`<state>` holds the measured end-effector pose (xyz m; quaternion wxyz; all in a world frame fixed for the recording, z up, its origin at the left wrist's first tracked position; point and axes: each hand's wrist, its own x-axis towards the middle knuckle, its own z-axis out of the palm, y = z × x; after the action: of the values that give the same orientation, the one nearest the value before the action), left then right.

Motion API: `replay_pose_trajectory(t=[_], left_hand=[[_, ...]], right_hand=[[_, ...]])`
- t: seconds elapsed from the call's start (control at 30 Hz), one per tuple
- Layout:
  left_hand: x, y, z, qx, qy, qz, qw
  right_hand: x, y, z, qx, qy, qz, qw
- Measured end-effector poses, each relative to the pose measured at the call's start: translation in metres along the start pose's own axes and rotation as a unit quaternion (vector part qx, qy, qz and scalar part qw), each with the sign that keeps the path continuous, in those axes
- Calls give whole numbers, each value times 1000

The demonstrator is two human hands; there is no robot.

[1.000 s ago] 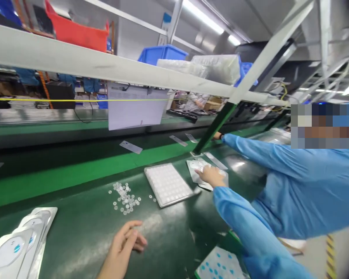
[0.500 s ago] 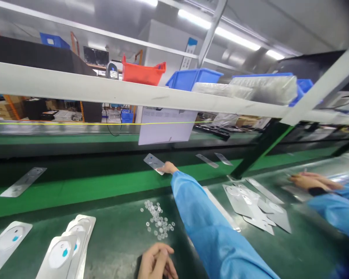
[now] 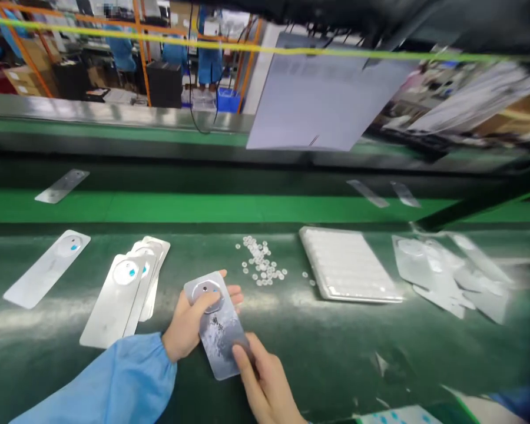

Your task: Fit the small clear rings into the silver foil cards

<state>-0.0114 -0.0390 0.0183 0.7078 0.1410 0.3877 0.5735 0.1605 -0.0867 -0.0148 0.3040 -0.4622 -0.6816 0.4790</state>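
Observation:
Both of my hands hold a thin silver panel (image 3: 223,341), rounded at its corners, with a circular area near its top and a blurry dark marking below. My left hand (image 3: 188,321) grips its upper left, thumb pressed on the circle and fingers behind. At the lower right edge, my right hand (image 3: 267,374) pinches the panel between thumb and fingers. Beyond it lies a scatter of small clear rings or discs (image 3: 260,262). To the left, a fanned stack of similar panels (image 3: 110,312) shows blue spots in the circles, and a single panel (image 3: 48,268) lies farther left.
A white ribbed pack (image 3: 353,262) lies right of the discs, with a loose pile of clear-looking sheets (image 3: 441,271) beyond. Several thin panels rest on the green strip (image 3: 203,206) at the back. A white sheet (image 3: 327,94) hangs above. Blue-dotted paper (image 3: 397,415) is at the front right.
My right hand has come back from the green strip, bringing the panel near me. My left hand, earlier apart with curled fingers, now grips it too. The view has tilted down.

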Motion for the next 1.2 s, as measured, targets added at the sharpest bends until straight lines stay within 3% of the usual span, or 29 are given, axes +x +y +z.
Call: replay_pose_trajectory(t=[0.2,0.33,0.53,0.77,1.0,1.2], left_hand=[[-3,-4,-4,84,-44,-38,995],[-3,-4,-4,138,-71,-71,985],[-4,-5,-12,229,-84,-31,969],[5,-19,-28,171,-117,-28,978],[3,-23,-28,130,-105,-52,985],[1,-19,-26,151,-101,-34,983]], right_hand=[[6,3,-6,84,137,-50,986],[10,-7,-18,-6,200,-122,972],[34,-21,-29,-168,138,-234,947],[41,-19,-28,-208,132,-233,941],[39,-18,-27,-244,127,-238,932],[41,-20,-27,-242,127,-247,930]])
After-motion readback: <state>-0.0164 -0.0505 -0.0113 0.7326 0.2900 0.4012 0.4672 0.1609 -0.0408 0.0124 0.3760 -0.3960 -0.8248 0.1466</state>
